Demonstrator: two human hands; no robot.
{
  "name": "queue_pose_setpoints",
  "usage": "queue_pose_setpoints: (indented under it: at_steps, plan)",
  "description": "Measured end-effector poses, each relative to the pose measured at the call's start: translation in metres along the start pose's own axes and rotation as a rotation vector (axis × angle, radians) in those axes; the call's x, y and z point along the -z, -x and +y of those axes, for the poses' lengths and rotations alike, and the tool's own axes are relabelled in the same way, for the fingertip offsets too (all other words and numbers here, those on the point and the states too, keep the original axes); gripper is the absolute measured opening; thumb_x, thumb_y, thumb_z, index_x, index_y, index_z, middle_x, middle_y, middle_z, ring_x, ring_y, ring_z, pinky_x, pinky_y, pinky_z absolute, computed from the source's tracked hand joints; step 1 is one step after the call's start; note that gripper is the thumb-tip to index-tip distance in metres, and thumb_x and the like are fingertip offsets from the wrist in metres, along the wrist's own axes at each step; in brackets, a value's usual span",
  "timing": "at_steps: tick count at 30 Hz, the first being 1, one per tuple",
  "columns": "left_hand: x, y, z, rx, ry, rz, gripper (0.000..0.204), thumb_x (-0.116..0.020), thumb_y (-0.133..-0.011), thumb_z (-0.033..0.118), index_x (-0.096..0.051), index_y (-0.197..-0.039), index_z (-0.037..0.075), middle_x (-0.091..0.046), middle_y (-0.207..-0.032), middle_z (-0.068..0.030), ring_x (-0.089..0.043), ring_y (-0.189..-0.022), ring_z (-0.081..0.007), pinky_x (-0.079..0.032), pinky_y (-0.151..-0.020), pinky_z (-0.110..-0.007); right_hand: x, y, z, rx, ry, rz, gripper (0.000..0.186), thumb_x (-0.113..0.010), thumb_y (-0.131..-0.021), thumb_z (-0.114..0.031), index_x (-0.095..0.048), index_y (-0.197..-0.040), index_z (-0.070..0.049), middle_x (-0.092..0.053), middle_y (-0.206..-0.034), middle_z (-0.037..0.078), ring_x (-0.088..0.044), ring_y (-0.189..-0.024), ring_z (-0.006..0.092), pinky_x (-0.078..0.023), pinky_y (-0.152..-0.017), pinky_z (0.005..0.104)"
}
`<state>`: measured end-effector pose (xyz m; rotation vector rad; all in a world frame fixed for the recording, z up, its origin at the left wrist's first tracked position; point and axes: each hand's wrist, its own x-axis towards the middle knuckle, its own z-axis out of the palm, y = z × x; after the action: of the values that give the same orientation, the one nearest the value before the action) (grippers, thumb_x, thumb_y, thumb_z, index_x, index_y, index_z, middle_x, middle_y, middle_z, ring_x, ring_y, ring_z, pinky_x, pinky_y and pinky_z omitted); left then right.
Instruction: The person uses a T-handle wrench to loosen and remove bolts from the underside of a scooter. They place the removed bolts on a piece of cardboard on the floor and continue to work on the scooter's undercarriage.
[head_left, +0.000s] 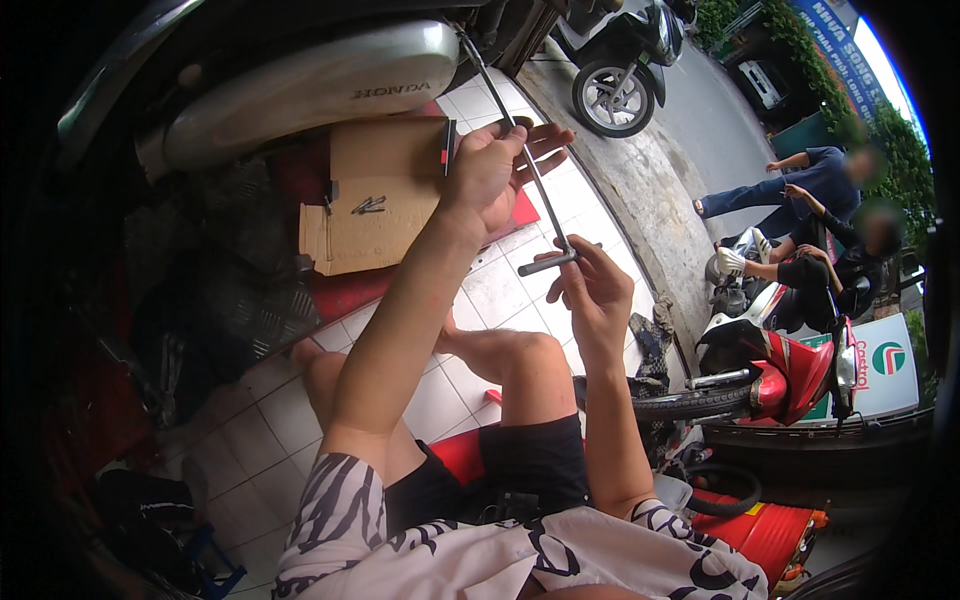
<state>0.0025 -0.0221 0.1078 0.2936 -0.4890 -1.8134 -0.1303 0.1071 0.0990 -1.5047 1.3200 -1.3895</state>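
The T-handle wrench (542,190) slants lengthwise from its crossbar, lower right, up leftward to the motorbike (310,90); left hand (487,172) pinches its shaft, right hand (598,288) its crossbar end.

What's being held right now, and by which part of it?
A T-handle wrench: the right grip holds it where crossbar meets shaft; the left grip, loosely open, touches the shaft farther along.
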Motion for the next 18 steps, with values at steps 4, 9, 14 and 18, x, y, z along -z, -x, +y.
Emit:
queue_pose_setpoints:
  at_steps: [4,9,14,18]
  plan:
    - [-0.001,0.000,0.000,-0.004,-0.022,-0.005,0.013,-0.036,-0.097,0.002,-0.045,-0.102,-0.005,-0.061,-0.107,-0.0253,-0.062,-0.105,-0.0336,-0.054,-0.094,-0.042,0.000,0.000,0.001,-0.014,-0.021,0.000,0.024,-0.057,-0.090,-0.001,-0.059,-0.112,0.009,-0.068,-0.089,0.014,-0.059,-0.063,0.0111,-0.048,-0.054,0.0232]
    - [0.001,-0.001,0.003,-0.001,-0.060,-0.038,0.014,-0.037,-0.098,0.003,-0.046,-0.102,-0.005,-0.061,-0.108,-0.0250,-0.062,-0.104,-0.0329,-0.054,-0.094,-0.041,-0.002,0.000,0.001,-0.010,-0.051,-0.002,0.024,-0.057,-0.091,-0.002,-0.058,-0.112,0.009,-0.068,-0.090,0.014,-0.058,-0.063,0.0111,-0.047,-0.054,0.0230]
    - [0.003,-0.003,0.004,0.004,-0.087,-0.050,0.015,-0.039,-0.098,0.006,-0.048,-0.102,-0.005,-0.063,-0.106,-0.0235,-0.063,-0.103,-0.0312,-0.055,-0.091,-0.038,-0.002,-0.001,-0.003,0.006,-0.056,0.005,0.024,-0.056,-0.091,-0.003,-0.058,-0.113,0.009,-0.068,-0.089,0.014,-0.057,-0.061,0.0103,-0.045,-0.053,0.0221]
    - [0.003,0.000,0.009,-0.011,-0.323,-0.018,0.018,-0.045,-0.098,0.014,-0.053,-0.101,-0.003,-0.066,-0.098,-0.0191,-0.067,-0.094,-0.0268,-0.057,-0.081,-0.035,-0.002,-0.002,-0.007,-0.060,-0.047,-0.013,0.027,-0.054,-0.094,-0.009,-0.057,-0.114,0.009,-0.068,-0.087,0.015,-0.055,-0.057,0.0096,-0.040,-0.049,0.0205]
